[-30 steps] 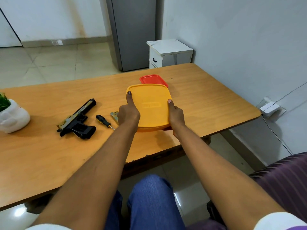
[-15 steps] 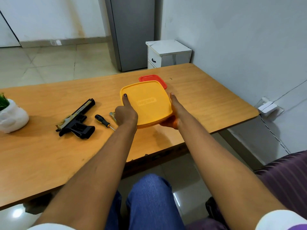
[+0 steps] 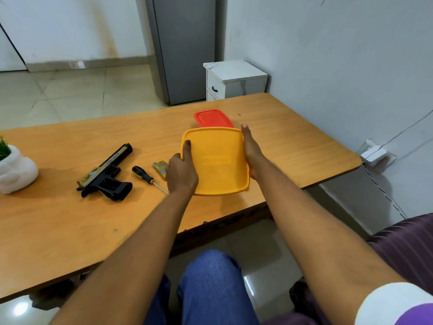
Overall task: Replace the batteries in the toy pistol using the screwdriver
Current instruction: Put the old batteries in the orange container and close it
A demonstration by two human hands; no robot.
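Yellow box (image 3: 216, 160) has swung level again; left hand (image 3: 181, 171) and right hand (image 3: 251, 152) clasp its sides. Toy pistol (image 3: 106, 175), at nine o'clock, awaits.

Bright, sharp; wide-angle edge distortion.

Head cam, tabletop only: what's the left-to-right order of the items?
White plant pot → black and gold toy pistol → black-handled screwdriver → small grey-gold cover piece → yellow plastic container, held by both hands.
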